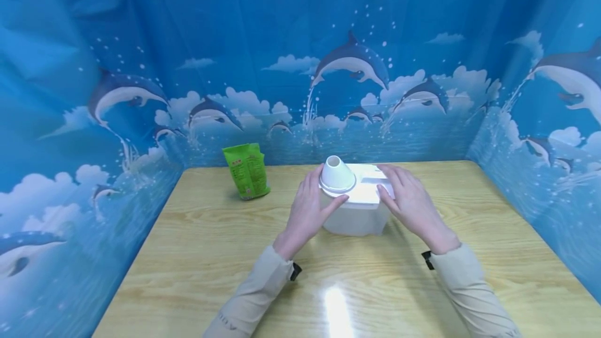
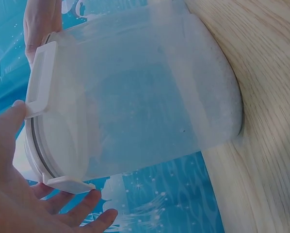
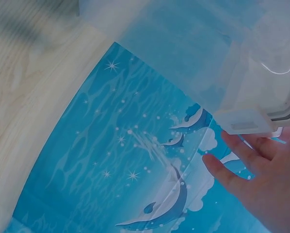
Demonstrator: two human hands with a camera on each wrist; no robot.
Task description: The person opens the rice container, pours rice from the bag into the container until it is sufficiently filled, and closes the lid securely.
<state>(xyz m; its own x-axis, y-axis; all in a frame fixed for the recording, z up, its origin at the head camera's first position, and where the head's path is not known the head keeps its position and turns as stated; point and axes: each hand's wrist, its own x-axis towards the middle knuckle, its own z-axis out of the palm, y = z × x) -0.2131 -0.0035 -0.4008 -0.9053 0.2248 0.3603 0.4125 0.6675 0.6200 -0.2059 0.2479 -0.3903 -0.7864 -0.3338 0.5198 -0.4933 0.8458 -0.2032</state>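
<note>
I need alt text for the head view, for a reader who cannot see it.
A person's left hand and right hand touch the cone-topped white lid of a container on a wooden table. A green packet stands at left; a blue dolphin-print backdrop hangs behind.

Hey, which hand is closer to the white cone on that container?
The left hand, which is close beside the white cone; the right hand is at the opposite side of the lid.

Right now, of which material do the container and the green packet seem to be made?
Container: probably smooth, cloudy plastic, since blue shows through it. Green packet: perhaps plastic film, its outline looking soft and uneven; gloss is unclear.
</note>
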